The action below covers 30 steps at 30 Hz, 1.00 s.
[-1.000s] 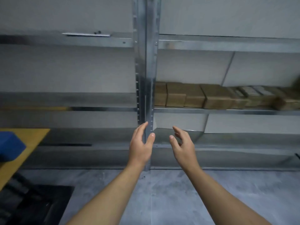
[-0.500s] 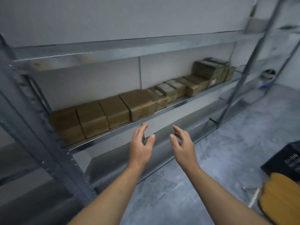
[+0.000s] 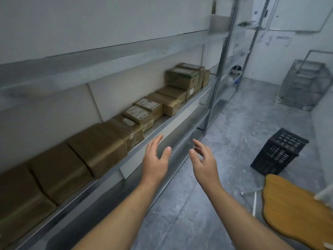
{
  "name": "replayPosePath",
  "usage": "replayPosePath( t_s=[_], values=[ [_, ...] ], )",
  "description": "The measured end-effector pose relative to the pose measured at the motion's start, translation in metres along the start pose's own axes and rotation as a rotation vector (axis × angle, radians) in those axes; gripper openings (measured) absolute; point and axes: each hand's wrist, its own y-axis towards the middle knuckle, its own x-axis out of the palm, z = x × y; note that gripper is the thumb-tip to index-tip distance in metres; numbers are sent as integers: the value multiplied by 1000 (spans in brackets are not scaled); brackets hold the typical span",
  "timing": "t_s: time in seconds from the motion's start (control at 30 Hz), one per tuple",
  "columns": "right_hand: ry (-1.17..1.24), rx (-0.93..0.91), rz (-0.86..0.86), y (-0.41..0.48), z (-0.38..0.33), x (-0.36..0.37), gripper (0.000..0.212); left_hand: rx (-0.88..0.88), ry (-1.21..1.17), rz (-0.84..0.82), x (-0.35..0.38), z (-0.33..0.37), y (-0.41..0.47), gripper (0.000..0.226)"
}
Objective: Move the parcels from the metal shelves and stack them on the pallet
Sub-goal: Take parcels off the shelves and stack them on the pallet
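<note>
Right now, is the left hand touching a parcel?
Apart. The head view shows the left hand open and holding nothing, with a strip of bare shelf visible between its fingertips and the nearest parcel.

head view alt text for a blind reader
A person's open, empty left hand and right hand reach toward a row of brown cardboard parcels on a metal shelf. A black plastic crate sits on the grey floor at the right.
</note>
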Motion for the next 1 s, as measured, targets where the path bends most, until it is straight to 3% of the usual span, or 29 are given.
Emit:
replayPosePath(
  t_s=[0.23,0.6,1.0],
  values=[
    [-19,23,69,99,38,-36,36,1,-37,-49,79,2,84,48],
    [-49,-65,0,304,69,-97,37,27,-111,93,205,38,248,46],
    [-35,-25,-64,429,115,-101,37,17,-96,125,277,34,361,45]
  ],
)
